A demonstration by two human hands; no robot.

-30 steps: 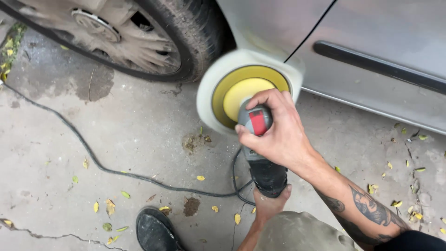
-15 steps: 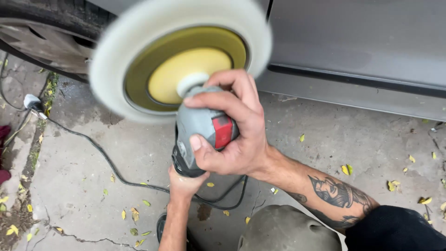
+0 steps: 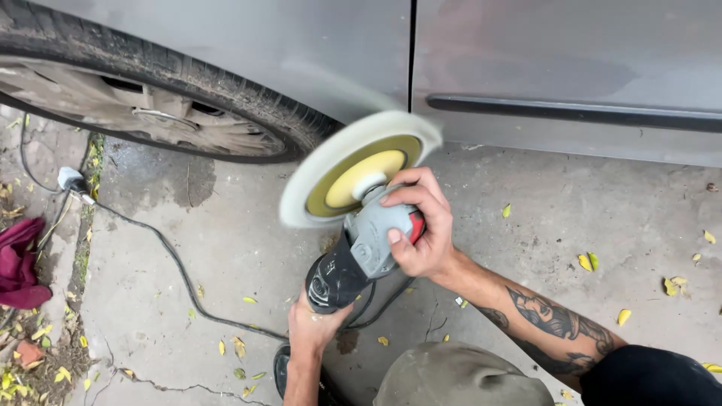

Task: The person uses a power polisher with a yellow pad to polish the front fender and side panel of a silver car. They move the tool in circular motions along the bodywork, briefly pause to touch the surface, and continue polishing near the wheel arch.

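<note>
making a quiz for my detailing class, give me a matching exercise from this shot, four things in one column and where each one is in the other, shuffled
Things:
1. right hand
2. left hand
3. maroon rag
4. white pad

Places:
A. on the ground at the far left edge
B. gripping the polisher's dark rear end
C. beside the car's grey body panel, just right of the tyre
D. wrapped over the polisher's grey head

Pairs: 1-D, 2-B, 3-A, 4-C
</note>
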